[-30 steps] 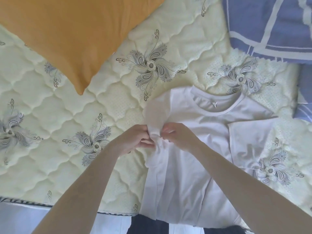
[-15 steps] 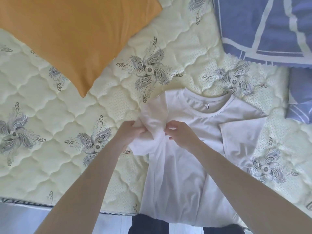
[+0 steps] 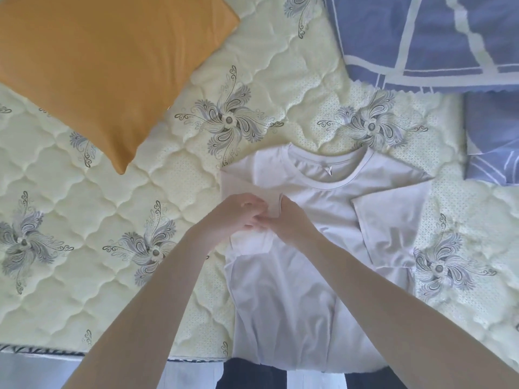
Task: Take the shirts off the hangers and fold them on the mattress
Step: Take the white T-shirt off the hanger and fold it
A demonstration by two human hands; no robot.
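orange pillow (image 3: 98, 68) far-left, blue bedding (image 3: 438, 37) far-right

- You work on a mattress (image 3: 84, 276). It is cream, quilted and printed with grey floral motifs. A dark patterned border (image 3: 42, 350) runs along its near edge.
- An orange pillow (image 3: 106, 66) lies at far left, with one corner pointing toward the near side.
- A white T-shirt (image 3: 295, 304) lies flat right of centre, collar far and hem near. The hem reaches past the mattress's near edge. The sleeve on the right is turned down along the body.
- Blue bedding (image 3: 435, 37) with white lines lies at far right, apart from the collar.
- A second blue piece (image 3: 491, 141) lies at the right edge, just near of the bedding. You cannot tell whether the two are joined.
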